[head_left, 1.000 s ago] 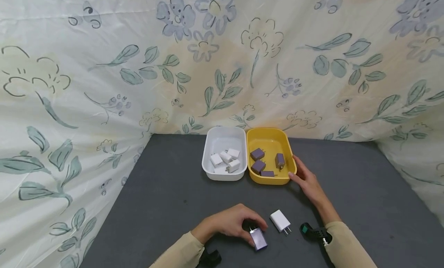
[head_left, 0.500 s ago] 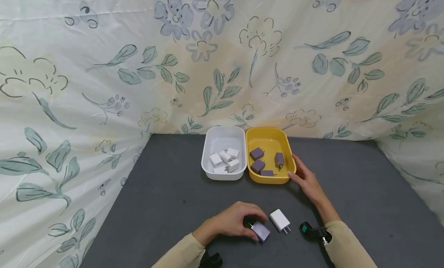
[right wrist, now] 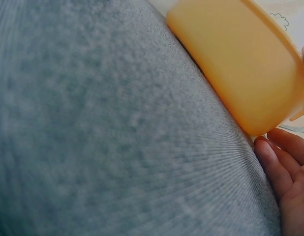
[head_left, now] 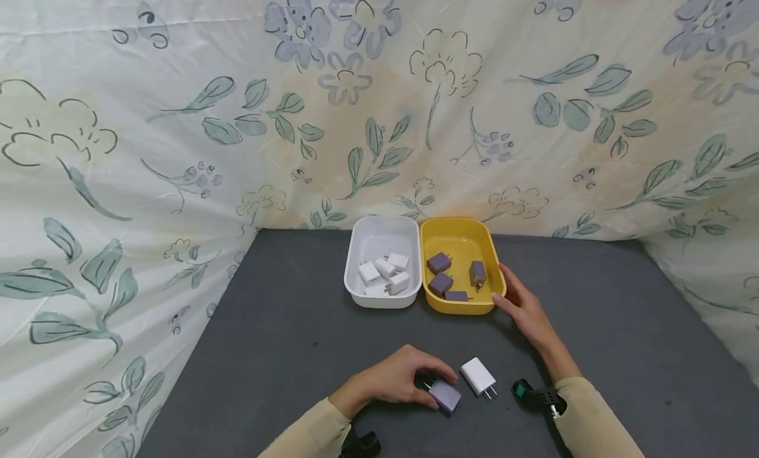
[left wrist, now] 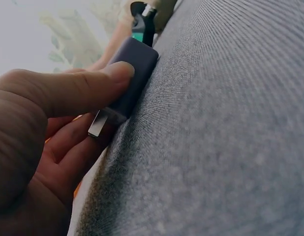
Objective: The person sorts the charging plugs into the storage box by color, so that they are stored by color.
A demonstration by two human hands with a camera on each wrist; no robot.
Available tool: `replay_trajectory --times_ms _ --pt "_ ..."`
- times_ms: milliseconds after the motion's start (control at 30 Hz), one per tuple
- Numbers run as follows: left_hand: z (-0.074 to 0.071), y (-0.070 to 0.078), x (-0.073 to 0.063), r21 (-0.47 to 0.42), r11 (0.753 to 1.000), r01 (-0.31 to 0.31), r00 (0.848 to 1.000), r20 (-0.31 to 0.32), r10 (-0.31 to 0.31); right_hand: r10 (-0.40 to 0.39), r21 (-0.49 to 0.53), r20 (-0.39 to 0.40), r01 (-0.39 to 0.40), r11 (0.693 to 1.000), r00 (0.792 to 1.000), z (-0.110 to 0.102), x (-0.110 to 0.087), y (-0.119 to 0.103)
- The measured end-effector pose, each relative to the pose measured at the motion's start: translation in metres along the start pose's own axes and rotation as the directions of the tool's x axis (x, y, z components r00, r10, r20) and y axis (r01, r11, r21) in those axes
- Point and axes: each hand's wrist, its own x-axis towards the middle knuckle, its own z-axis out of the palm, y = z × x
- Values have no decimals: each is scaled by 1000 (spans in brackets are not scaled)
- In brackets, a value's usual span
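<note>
My left hand (head_left: 403, 377) pinches a purple plug-in charger (head_left: 445, 397) just above the dark cloth. In the left wrist view the thumb lies across the charger's flat side (left wrist: 135, 66), and a metal prong points back toward the palm. Beside it on the cloth lies a white charger (head_left: 478, 376), prongs toward the lower right. At the right side of the yellow bin (head_left: 459, 229), my right hand (head_left: 524, 310) touches the front corner with thumb and fingers fairly straight. Several purple chargers (head_left: 441, 285) lie inside that bin. The white bin (head_left: 385, 227) holds several white chargers (head_left: 369, 273).
Both bins stand side by side at the back of the dark grey cloth-covered table (head_left: 284, 326). Behind them hangs a floral curtain (head_left: 356, 115), which also runs along the left and right sides. A black band (head_left: 536, 397) is on the right wrist.
The purple charger in my left hand has turned slightly and shifted a little up and to the right. My right hand stays at the yellow bin; the bins' contents look the same.
</note>
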Motion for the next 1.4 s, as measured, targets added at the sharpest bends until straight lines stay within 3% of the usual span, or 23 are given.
replay_trajectory --times_ms 200,433,667,800,900,1100,1400 --pt "1 0 -2 -54 998 43 993 -109 -49 -3 -8 -7 3 1000 1000 1 -1 -1" --pt "0 -1 -1 -156 987 48 959 -269 -89 -16 -35 -8 15 999 1000 0 -1 -2" --pt "-4 -3 0 -137 988 64 946 -307 -104 -17 1 -7 17 1000 1000 -1 1 -2" --pt "-4 -4 1 -99 993 61 945 -314 -89 -13 -24 -5 13 1000 1000 -1 1 -1" --pt "-6 -1 4 -116 990 84 937 -328 -118 -11 -43 -6 10 999 1000 -1 -1 0" --pt "-19 9 16 -168 977 128 909 -375 -183 -2 -40 -10 2 999 1000 1 -1 0" --pt "-28 5 33 -153 981 117 862 -474 -177 -4 -20 -4 4 1000 1000 1 0 -1"
